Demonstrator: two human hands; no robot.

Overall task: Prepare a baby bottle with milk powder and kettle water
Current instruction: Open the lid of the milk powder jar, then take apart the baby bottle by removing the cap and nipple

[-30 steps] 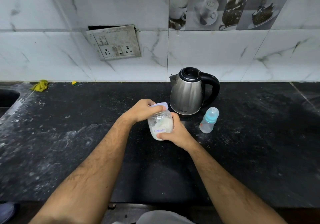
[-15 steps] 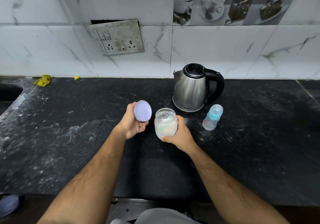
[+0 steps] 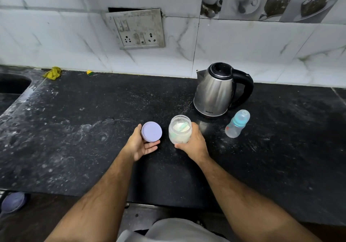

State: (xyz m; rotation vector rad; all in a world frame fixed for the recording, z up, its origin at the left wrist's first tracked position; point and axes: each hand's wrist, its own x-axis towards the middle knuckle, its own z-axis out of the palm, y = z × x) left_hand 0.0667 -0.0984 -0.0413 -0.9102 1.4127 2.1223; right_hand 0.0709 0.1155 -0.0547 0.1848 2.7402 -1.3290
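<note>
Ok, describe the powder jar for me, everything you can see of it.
The powder jar is a small clear, plastic-looking jar standing upright on the black counter, in front of the kettle. Its lid is off; the mouth is open. White powder fills it partway, with a pale green scoop inside. The right hand grips its side.

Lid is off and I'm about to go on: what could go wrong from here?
1. The powder jar stands open under the right hand; a knock could spill it.
2. The baby bottle is still capped, so both hands are needed, yet the left hand holds the lid.
3. The kettle sits close behind the jar; reaching for it may catch the jar.
</note>
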